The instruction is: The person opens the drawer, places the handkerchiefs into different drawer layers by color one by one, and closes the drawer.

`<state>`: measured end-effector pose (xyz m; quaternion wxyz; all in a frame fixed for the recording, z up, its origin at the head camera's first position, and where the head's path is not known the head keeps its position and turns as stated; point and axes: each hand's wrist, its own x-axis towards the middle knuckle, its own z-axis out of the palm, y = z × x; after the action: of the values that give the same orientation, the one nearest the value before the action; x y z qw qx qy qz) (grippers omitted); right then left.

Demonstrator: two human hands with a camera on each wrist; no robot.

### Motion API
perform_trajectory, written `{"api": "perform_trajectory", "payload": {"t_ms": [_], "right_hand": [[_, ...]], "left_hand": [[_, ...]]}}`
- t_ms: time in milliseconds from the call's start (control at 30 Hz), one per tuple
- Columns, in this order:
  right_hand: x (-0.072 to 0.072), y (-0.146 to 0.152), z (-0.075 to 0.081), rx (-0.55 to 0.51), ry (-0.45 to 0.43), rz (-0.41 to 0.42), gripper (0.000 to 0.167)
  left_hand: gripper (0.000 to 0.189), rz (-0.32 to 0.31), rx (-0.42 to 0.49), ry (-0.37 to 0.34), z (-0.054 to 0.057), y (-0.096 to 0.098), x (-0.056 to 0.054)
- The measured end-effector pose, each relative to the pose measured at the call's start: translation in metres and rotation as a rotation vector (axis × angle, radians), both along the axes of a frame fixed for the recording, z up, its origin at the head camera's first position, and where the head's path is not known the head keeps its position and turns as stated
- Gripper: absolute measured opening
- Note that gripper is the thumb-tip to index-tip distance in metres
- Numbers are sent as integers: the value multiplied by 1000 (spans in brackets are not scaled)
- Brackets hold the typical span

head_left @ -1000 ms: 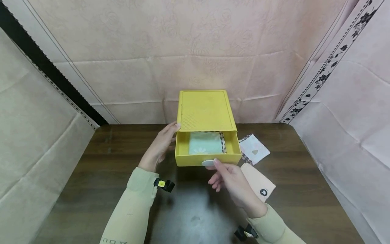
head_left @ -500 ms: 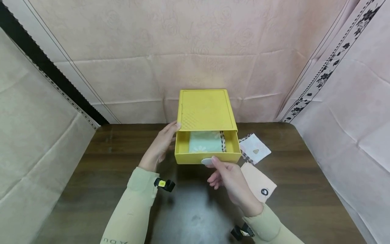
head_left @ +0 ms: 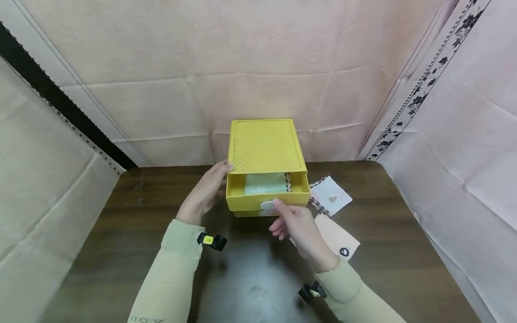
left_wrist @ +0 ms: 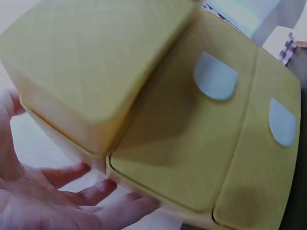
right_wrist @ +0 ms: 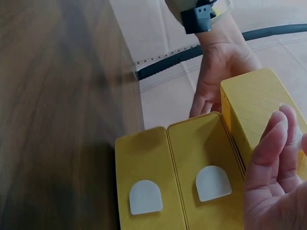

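Note:
A yellow drawer box (head_left: pixel 264 146) stands near the table's far edge, with its top drawer (head_left: pixel 246 202) partly out. Inside that drawer lies a folded pale green cloth (head_left: pixel 264 183) with a checked border. My right hand (head_left: pixel 303 231) pinches the drawer's white handle (head_left: pixel 267 205) between thumb and fingers. My left hand (head_left: pixel 203 197) rests against the box's left side, fingers spread along it. In the left wrist view, two lower drawers show white handles (left_wrist: pixel 216 76), and both are closed.
Right of the box lie a folded white cloth (head_left: pixel 331 196) with a heart patch and a folded cream cloth (head_left: pixel 338 237) with a dark emblem. Patterned pale fabric (head_left: pixel 258 80) hangs behind and beside the wooden table (head_left: pixel 133 255).
The top drawer has slid inward, with my right hand moving along with it. A lower drawer's handle now shows beneath. My left hand stays on the box; the head view shifts slightly.

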<state>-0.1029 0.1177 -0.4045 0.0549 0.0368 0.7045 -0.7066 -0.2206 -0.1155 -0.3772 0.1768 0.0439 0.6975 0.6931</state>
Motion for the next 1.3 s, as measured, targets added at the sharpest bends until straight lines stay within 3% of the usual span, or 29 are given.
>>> {"api": "perform_trajectory", "payload": {"t_ms": [133, 300, 533, 767, 1300], "right_hand": [[-6, -1, 1, 4, -1, 4, 59], [-12, 0, 1, -6, -7, -7, 56], [-32, -4, 3, 13, -6, -30, 62], [-52, -7, 10, 13, -1, -70, 55], [-50, -8, 12, 30, -26, -66, 55]], "left_hand": [[69, 29, 47, 19, 4, 3, -2], [73, 11, 69, 56, 3, 4, -2], [71, -15, 56, 86, -2, -1, -2], [70, -6, 20, 110, -3, 0, -2], [67, 15, 28, 115, -5, 1, -2]]}}
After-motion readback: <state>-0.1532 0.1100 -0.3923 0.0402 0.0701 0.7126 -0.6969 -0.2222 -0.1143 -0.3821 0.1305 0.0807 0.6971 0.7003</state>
